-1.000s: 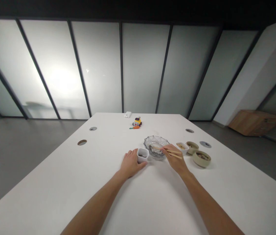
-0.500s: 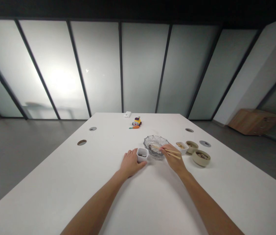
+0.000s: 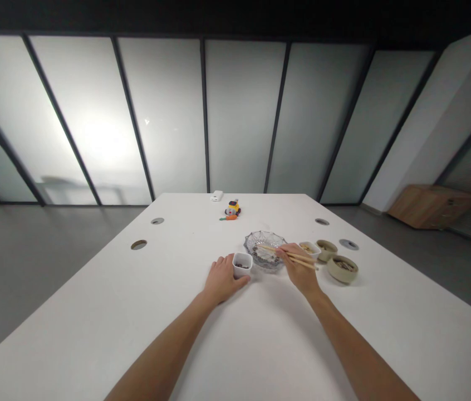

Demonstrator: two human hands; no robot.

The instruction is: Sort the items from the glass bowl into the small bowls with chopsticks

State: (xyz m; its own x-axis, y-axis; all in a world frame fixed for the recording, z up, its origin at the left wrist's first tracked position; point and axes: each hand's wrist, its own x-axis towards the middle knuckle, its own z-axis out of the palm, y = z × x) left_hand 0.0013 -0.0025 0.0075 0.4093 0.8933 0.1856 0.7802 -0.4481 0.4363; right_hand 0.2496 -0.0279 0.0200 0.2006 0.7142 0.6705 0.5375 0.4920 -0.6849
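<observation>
My left hand (image 3: 221, 279) rests on the white table (image 3: 93, 312) with its fingers curled round a small white square cup (image 3: 243, 265) that holds something dark. My right hand (image 3: 300, 269) grips a pair of wooden chopsticks (image 3: 289, 255), their tips reaching left into a clear cut-glass bowl (image 3: 264, 244) just behind the cup. What the tips touch inside the bowl is too small to make out.
Right of the glass bowl stand a small white dish (image 3: 309, 248) and two beige bowls (image 3: 327, 249) (image 3: 343, 268). Farther back lie a yellow toy (image 3: 232, 209), an orange carrot-like piece (image 3: 227, 218) and a white box (image 3: 216, 196). Round cable holes (image 3: 139, 244) dot the tabletop.
My right hand has shifted a little to the right and the chopsticks have tilted, their tips still in the glass bowl. My left hand has stayed on the cup.
</observation>
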